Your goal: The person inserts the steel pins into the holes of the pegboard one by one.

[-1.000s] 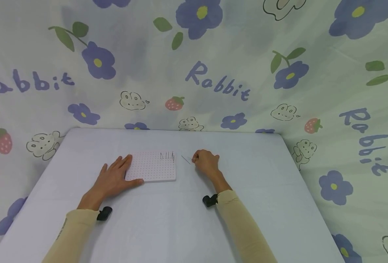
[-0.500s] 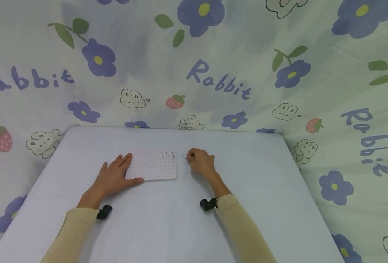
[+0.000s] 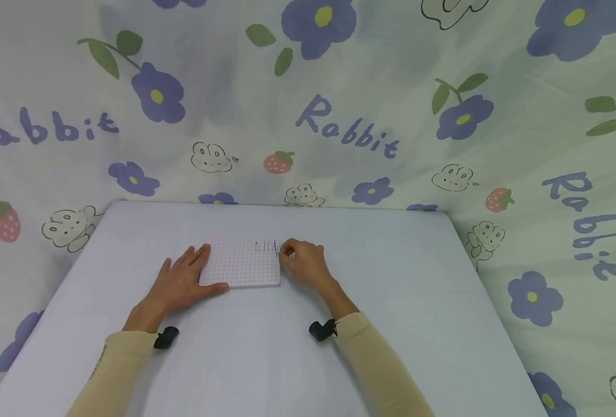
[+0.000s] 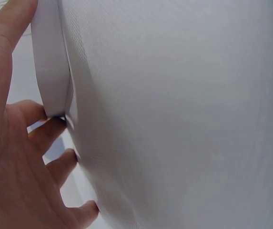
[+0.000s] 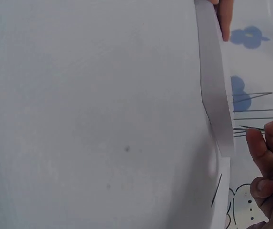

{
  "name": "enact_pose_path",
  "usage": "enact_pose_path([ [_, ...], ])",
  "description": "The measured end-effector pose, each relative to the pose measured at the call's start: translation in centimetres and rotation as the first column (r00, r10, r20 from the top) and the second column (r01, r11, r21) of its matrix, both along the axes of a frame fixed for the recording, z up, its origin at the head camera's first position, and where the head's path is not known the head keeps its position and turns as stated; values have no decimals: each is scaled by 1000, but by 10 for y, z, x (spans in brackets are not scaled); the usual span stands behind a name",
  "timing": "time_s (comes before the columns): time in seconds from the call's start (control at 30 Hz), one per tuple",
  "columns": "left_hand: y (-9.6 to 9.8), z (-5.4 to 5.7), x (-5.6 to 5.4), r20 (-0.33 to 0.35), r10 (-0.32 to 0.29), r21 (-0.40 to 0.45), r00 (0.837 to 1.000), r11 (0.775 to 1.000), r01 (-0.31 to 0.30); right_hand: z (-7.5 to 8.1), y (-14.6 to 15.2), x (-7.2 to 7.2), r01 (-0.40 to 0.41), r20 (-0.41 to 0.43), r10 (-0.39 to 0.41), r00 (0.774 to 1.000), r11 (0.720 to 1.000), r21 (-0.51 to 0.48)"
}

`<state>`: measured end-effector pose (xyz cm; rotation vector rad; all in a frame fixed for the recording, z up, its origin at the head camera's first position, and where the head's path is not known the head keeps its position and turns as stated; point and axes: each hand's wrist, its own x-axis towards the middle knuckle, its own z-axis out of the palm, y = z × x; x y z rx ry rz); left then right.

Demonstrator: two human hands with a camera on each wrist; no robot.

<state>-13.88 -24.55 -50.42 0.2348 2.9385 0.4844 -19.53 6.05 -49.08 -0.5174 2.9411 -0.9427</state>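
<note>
A white board with a grid of small dots lies on the table. Several thin dark needles stand in its far right corner, some leaning. My left hand is spread at the board's left end, thumb along the front edge and fingertips by the left side. With thumb and forefinger, my right hand pinches a thin needle at the board's right edge, close to the standing ones. Another needle lies on the table beyond the board's end; in the head view the right hand hides it.
White cloth covers the table. Behind and to the sides hangs a curtain printed with flowers, rabbits and strawberries. A black wrist camera sits at the right cuff, another camera at the left.
My right hand has moved left from the loose needles on the table to the board's right edge, pinching a needle. The left hand and the board have stayed in place.
</note>
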Motion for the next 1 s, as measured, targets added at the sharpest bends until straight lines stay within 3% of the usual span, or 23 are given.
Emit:
enact_pose_path([
  [0.27, 0, 0, 1, 0, 2, 2, 1000, 1000, -2, -6, -4, -2, 32, -57, -31, 998, 999, 16],
  [1.0, 1, 0, -1, 3, -3, -9, 1000, 1000, 3, -7, -7, 0, 35, -53, -33, 998, 998, 45],
])
